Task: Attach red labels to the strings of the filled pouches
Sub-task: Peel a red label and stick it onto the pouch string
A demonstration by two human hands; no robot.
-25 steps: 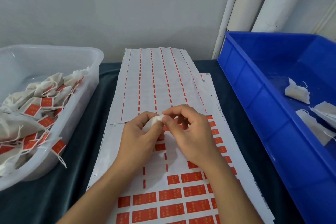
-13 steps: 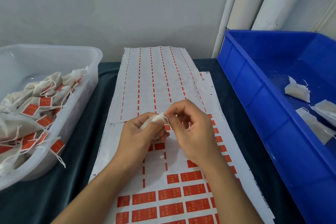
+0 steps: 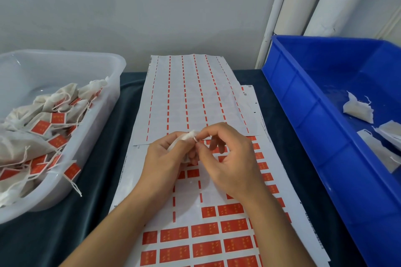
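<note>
Dark teal cloth covers the worktop (image 3: 104, 158), with a plain grey wall behind and some white pipes (image 3: 303, 6) in the back right corner. Down the middle of the worktop run two label sheets: a used-up sheet (image 3: 191, 97) at the far side showing only thin red strips, overlapping the nearer sheet of red labels (image 3: 206, 232), which runs to the near edge with lots of full red rectangles left.

Both forearms come in from the near edge and meet over the middle of the sheets. The left hand (image 3: 167, 158) has its grip closed around a small white pouch (image 3: 186, 136), fingers curled under it, thumb on top. The pouch is mostly hidden, just its top end pokes out, pointing up and to the right toward the other hand. The right hand (image 3: 227, 158) is pinching the pouch's string (image 3: 196, 138) between thumb and forefinger right at that tip, other fingers loosely curled beneath. Can't really tell how the string runs, only a tiny bit shows.

At the left edge sits a clear tub (image 3: 104, 65) piled with labelled pouches (image 3: 47, 128), red tags on strings, one string hanging over the rim. At the right edge is a blue bin (image 3: 303, 128) with a few unlabelled pouches (image 3: 358, 110) inside.
</note>
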